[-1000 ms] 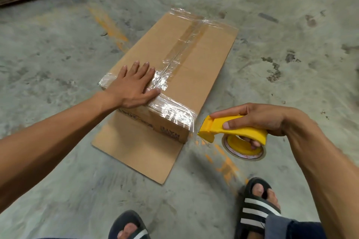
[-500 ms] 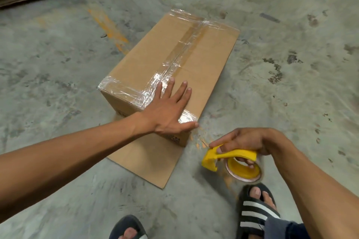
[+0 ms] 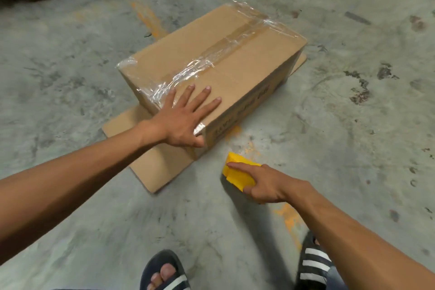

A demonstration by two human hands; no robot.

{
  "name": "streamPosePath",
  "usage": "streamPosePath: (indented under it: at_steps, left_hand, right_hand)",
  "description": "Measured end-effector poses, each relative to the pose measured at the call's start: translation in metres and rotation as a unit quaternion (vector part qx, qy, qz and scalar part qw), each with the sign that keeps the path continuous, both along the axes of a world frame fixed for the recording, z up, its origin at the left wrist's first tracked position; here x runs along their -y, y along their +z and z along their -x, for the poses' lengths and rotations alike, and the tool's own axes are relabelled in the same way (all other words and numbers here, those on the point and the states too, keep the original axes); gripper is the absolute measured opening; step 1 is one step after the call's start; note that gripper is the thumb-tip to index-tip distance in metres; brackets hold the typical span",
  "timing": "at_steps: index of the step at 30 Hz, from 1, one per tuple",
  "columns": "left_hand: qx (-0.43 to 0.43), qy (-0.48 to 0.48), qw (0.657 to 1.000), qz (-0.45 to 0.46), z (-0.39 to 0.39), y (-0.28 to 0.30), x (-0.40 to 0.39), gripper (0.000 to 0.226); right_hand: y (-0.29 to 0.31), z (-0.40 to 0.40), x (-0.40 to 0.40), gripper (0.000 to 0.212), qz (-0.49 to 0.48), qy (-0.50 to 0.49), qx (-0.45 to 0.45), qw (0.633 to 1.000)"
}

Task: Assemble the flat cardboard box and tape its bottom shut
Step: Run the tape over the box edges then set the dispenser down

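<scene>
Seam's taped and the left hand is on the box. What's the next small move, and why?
Probably let go of the tape dispenser, since the right hand holds it low by the floor. Clear tape already covers the box seam and both end edges, and the left hand lies flat at the near corner, ready to turn it.

The left arm reaches in from the left edge of the frame toward the centre, bare and nearly straight. The left hand (image 3: 183, 122) lies palm down with fingers (image 3: 207, 95) spread wide and flat, the thumb pointing to the right along its lower edge. The right arm comes up from the lower right corner, bent slightly at the wrist. The right hand (image 3: 266, 183) is curled in a closed grip around a yellow tape dispenser (image 3: 237, 173), index finger stretched along its top, knuckles facing up.
</scene>
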State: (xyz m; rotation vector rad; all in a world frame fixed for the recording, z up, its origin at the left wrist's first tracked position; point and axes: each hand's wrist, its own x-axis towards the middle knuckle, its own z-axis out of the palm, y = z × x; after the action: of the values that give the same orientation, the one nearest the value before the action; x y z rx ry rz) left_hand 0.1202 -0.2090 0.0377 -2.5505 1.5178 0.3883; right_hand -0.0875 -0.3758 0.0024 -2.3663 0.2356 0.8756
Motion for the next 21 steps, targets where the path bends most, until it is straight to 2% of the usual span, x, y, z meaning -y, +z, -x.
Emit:
streamPosePath:
  at_steps: [3,8,10,12,14,17,20,21]
  left_hand:
    - [-0.002,0.050,0.999,-0.001,-0.033,0.000,-0.036,0.107]
    - [-0.021,0.085,0.996,0.021,-0.059,0.001,-0.075,0.105]
    - [-0.038,0.111,0.992,0.042,-0.063,0.002,-0.085,0.101]
    - [-0.064,0.167,0.980,0.083,-0.065,0.000,-0.095,0.099]
    - [-0.104,0.246,0.955,0.126,-0.067,-0.002,-0.106,0.100]
    - [-0.185,0.337,0.902,0.194,-0.067,-0.003,-0.108,0.101]
    - [-0.256,0.404,0.825,0.301,-0.066,-0.005,-0.094,0.087]
    - [-0.249,0.425,0.804,0.334,-0.068,-0.005,-0.089,0.084]
  right_hand:
    - [-0.016,0.002,-0.034,0.078,0.057,0.116,0.051,0.990]
    - [-0.023,0.001,-0.074,0.083,0.132,0.235,0.108,0.957]
    - [-0.018,-0.002,-0.079,0.080,0.154,0.292,0.112,0.937]
    - [-0.015,-0.012,-0.078,0.067,0.164,0.368,0.127,0.907]
    - [0.000,-0.029,-0.073,0.051,0.177,0.433,0.166,0.868]
    - [0.038,-0.077,-0.053,0.050,0.202,0.466,0.249,0.824]
    - [0.076,-0.141,-0.008,0.045,0.233,0.363,0.370,0.822]
    - [0.087,-0.161,0.011,0.043,0.238,0.315,0.395,0.830]
